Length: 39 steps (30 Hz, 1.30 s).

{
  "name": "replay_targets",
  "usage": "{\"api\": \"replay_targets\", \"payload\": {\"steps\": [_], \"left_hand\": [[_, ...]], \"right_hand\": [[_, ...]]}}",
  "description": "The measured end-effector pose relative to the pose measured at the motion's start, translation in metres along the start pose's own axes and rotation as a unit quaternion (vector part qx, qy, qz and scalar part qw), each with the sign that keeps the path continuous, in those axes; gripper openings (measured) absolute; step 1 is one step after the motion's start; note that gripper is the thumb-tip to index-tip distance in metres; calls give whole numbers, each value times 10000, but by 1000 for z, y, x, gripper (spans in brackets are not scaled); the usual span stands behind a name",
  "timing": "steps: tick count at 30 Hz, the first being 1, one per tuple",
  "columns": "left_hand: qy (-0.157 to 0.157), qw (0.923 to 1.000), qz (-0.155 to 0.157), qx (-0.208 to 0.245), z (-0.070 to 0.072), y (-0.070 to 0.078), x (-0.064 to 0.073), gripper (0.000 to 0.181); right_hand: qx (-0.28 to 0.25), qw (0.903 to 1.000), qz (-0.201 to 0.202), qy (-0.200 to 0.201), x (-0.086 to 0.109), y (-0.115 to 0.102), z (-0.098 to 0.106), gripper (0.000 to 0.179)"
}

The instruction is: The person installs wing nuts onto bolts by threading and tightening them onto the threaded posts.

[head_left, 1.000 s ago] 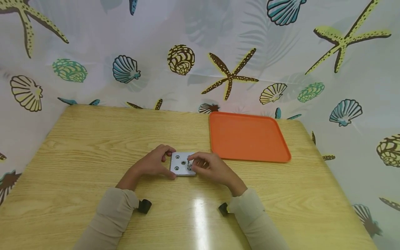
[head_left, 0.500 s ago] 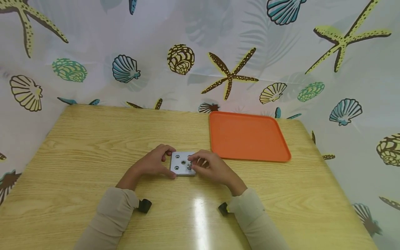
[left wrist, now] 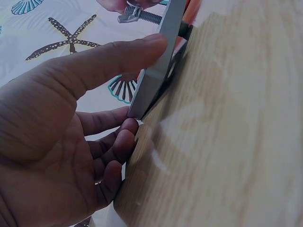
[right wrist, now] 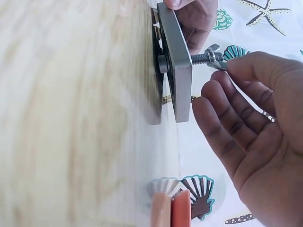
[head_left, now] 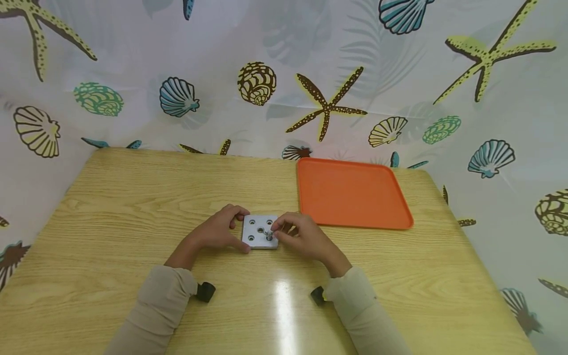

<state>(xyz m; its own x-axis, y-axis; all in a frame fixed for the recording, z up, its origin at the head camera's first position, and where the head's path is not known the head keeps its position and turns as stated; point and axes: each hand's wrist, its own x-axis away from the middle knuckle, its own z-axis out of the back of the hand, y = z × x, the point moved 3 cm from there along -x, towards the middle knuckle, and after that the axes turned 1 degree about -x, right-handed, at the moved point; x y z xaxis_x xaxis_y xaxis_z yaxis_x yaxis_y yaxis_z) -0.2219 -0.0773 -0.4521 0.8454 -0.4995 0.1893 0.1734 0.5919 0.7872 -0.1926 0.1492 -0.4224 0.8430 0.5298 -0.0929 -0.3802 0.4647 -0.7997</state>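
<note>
A square silver metal plate (head_left: 259, 242) with several holes lies close over the wooden table. The left hand (head_left: 216, 230) grips its left side, thumb on the near edge and index finger at the far edge. Through the near right hole stands a threaded bolt (right wrist: 199, 59), its head (right wrist: 162, 64) showing under the plate in the right wrist view. A wing nut (right wrist: 216, 57) sits near the bolt's free end. The right hand (head_left: 303, 236) pinches one wing of it between thumb and index finger, the other fingers loosely bent beside the plate.
An orange tray (head_left: 355, 195) lies at the back right of the wooden table (head_left: 146, 197). Behind the table hangs a white curtain (head_left: 213, 49) printed with shells and starfish. A small dark wrist device (head_left: 205, 292) sits at the left cuff, another at the right.
The right hand's fingertips have shifted slightly to the right about the bolt, and the wing nut's wings show at a different angle. The left hand and plate have stayed in place.
</note>
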Motion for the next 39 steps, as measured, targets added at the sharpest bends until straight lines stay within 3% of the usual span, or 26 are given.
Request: {"api": "replay_targets", "payload": {"steps": [10,18,39], "left_hand": [[21,10000,44,-41,5,3,2,85],[-46,10000,32,32,-2,1,0,85],[8,10000,0,29,1,1,0,85]], "right_hand": [[11,10000,-40,-27,-3,-2,0,8],[-79,9998,-132,-125,2,0,0,8],[-48,9990,115,-434,-2,0,-5,30]]}}
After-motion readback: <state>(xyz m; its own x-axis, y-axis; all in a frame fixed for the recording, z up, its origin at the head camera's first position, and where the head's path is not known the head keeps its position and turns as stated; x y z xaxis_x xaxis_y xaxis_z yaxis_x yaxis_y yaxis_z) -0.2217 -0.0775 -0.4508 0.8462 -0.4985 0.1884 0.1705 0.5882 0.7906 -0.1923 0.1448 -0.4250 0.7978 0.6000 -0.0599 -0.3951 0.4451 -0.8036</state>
